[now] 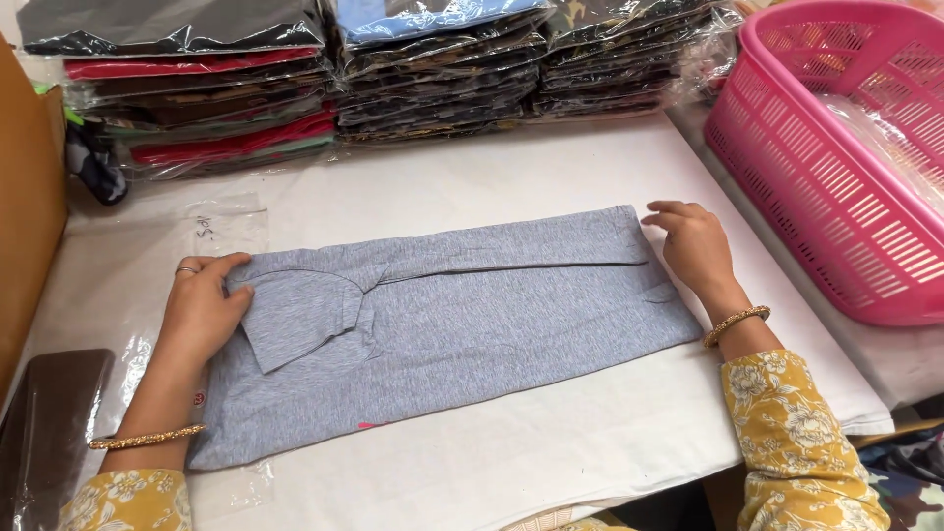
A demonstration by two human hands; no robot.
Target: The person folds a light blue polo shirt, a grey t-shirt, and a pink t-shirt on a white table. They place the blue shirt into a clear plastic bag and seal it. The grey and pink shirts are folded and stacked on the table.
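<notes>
head view: the folded grey shirt (442, 334) lies flat on the white desk (551, 157). left grip (202, 310) presses flat, fingers apart, on its collar end; right grip (696, 246), fingers apart, rests on the far end. beyond both grips stand stacked bagged garments (324, 79); right of the right grip, a pink basket (836, 187).
</notes>
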